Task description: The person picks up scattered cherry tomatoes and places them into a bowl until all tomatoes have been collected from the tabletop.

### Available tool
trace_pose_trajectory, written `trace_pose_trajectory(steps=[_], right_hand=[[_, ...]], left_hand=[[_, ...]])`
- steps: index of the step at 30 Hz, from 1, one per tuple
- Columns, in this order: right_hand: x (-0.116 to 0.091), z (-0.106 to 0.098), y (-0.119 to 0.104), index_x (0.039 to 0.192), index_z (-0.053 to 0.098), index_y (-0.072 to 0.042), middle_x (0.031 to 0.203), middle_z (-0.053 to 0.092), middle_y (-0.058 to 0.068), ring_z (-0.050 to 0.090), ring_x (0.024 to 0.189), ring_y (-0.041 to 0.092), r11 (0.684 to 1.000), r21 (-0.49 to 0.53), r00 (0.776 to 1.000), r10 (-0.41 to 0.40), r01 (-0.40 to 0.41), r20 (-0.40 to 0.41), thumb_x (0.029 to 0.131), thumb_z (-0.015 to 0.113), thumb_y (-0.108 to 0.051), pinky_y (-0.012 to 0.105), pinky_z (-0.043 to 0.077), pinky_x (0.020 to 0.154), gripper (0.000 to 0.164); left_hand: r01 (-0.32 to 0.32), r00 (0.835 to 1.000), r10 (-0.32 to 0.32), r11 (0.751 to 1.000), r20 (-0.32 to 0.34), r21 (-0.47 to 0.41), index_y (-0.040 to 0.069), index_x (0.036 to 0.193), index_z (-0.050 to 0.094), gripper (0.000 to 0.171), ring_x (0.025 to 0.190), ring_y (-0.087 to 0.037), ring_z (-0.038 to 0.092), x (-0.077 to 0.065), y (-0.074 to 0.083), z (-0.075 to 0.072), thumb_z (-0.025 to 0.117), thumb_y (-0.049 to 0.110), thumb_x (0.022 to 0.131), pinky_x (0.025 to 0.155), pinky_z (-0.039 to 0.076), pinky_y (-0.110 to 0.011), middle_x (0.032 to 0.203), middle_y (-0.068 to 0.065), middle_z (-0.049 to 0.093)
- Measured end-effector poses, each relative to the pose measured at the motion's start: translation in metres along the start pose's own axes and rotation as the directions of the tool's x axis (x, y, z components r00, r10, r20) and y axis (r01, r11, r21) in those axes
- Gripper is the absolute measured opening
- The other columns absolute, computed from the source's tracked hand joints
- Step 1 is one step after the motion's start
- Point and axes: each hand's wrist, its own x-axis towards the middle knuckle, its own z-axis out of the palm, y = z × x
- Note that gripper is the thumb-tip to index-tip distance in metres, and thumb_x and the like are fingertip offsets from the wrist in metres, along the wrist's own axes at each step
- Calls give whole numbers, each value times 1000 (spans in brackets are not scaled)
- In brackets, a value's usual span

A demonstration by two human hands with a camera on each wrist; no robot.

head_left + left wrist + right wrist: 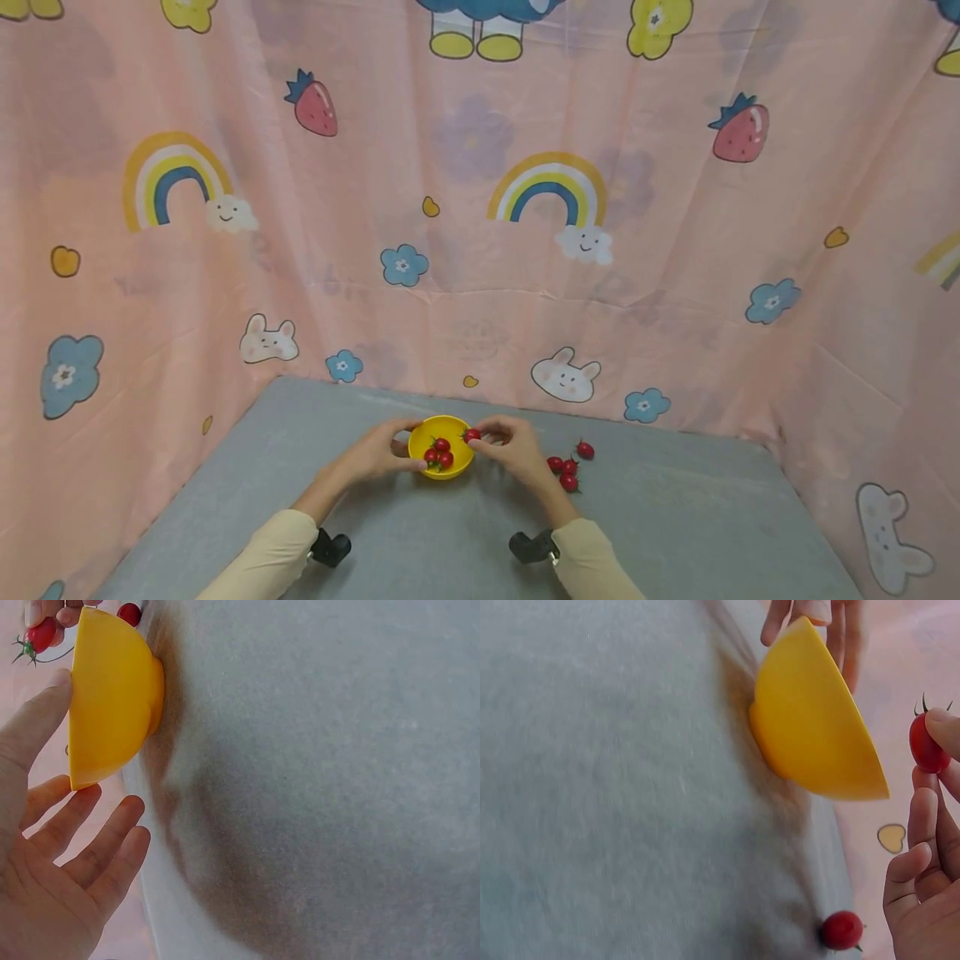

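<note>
A yellow bowl (454, 472) stands on the grey table, with several cherry tomatoes (446, 460) showing inside it. My left hand (382, 450) holds the bowl at its left side, thumb at the near rim and fingers round the far side; in the left wrist view the thumb (41, 720) meets the rim. Between the thumb and fingertips of my right hand (516, 450) is a red cherry tomato (471, 435), pinched just over the bowl's right rim. Its green stem leaves show in the right wrist view, where the held tomato (928, 744) is beside the bowl's opening.
Several loose cherry tomatoes (569, 467) lie on the table (675, 517) right of my right hand, one (585, 450) a little apart from the others. A pink printed curtain (480, 333) hangs behind the table and along both sides. Black wrist mounts (330, 547) sit at both sleeves.
</note>
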Motion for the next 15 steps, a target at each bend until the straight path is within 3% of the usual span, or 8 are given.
trace_pose_trajectory(steps=[4, 8, 15], right_hand=[[-5, 4, -23, 105, 71, 8, 101, 71, 21, 62, 86, 35, 999, 21, 999, -33, 32, 35, 90, 77, -2, 21, 52, 71, 19], [-8, 8, -32, 104, 70, 9, 100, 70, 20, 61, 85, 31, 999, 20, 997, -51, 50, 49, 90, 77, -1, 23, 51, 71, 18], [0, 11, -7, 107, 70, 10, 104, 69, 23, 62, 90, 38, 999, 49, 998, -7, 4, 56, 90, 76, -1, 25, 53, 76, 21]], left_hand=[[-7, 1000, 7, 1000, -5, -4, 4, 146, 52, 74, 108, -32, 64, 0, -1, 0, 86, 26, 84, 90, 56, -47, 142, -18, 54], [-14, 1000, 14, 1000, -4, -3, 3, 146, 52, 74, 107, -31, 64, 1, -1, 0, 86, 26, 85, 89, 56, -47, 142, -18, 54], [-23, 1000, 23, 1000, 7, 5, 3, 146, 51, 75, 106, -30, 65, 1, -2, -1, 86, 29, 84, 89, 56, -47, 141, -18, 54]])
